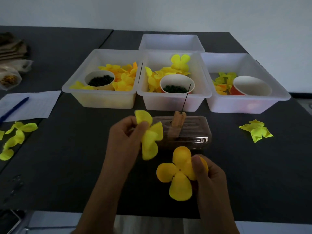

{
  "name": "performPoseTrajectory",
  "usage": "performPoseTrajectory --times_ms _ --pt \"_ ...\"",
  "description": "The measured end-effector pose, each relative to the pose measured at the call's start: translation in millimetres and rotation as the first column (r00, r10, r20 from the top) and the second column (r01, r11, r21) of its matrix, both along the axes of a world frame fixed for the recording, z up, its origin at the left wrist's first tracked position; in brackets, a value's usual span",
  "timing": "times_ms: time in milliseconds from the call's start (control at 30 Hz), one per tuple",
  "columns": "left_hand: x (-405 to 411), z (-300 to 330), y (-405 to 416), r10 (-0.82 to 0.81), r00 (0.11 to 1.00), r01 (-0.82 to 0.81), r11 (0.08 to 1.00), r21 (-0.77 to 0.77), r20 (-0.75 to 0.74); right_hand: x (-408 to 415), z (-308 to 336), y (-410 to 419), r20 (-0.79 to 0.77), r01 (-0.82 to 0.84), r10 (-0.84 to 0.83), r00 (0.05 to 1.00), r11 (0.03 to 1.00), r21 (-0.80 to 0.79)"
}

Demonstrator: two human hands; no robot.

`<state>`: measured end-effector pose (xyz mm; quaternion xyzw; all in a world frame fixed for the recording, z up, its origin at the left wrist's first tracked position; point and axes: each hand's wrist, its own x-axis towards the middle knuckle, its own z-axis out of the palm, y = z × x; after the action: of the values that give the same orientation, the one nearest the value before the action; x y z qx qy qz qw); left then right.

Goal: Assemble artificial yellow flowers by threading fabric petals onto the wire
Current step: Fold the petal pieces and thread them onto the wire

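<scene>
My left hand (123, 141) pinches a lemon-yellow fabric petal piece (150, 137) above the dark table. My right hand (209, 179) pinches a deeper yellow four-lobed petal piece (179, 173) by its right lobe, with a small hole at its centre facing me. Just beyond both hands a thin dark wire (186, 97) stands upright from a small wooden block (178, 123) on a clear plastic box (190, 134). Neither petal piece touches the wire.
Three white bins (108, 100) (173, 102) (244, 105) hold yellow petals and paper cups of dark green beads; a fourth bin (171, 42) sits behind. Loose petals lie at left (15, 137) and right (256, 130). A pen (14, 108) rests on paper.
</scene>
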<state>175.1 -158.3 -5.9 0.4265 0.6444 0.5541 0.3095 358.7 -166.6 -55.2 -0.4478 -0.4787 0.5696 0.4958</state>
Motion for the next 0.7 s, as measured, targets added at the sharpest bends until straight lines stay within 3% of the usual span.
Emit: performPoseTrajectory --times_ms 67,267,400,500,567,700 --pt "-10 8 14 0.013 0.998 -0.017 0.998 0.053 0.066 6 -8 1 0.028 0.011 -0.011 1.000 1.000 -0.026" --pt "-29 30 95 0.009 0.984 0.006 0.997 0.081 -0.178 14 -24 5 -0.120 -0.133 0.101 0.988 0.946 -0.297" --pt "-39 40 155 0.185 0.924 -0.098 0.961 0.258 -0.335 16 -26 9 -0.354 -0.298 0.163 0.921 0.880 -0.369" --pt "-39 37 188 0.311 0.855 -0.173 0.926 0.337 -0.415 20 -25 11 -0.444 -0.384 0.192 0.875 0.835 -0.394" --pt "-41 32 202 0.246 0.836 -0.115 0.953 0.282 -0.490 22 -25 12 -0.490 -0.421 0.196 0.849 0.811 -0.407" --pt "-47 17 214 -0.037 0.816 0.047 0.999 0.002 -0.576 27 -29 16 -0.539 -0.445 0.168 0.825 0.781 -0.438"
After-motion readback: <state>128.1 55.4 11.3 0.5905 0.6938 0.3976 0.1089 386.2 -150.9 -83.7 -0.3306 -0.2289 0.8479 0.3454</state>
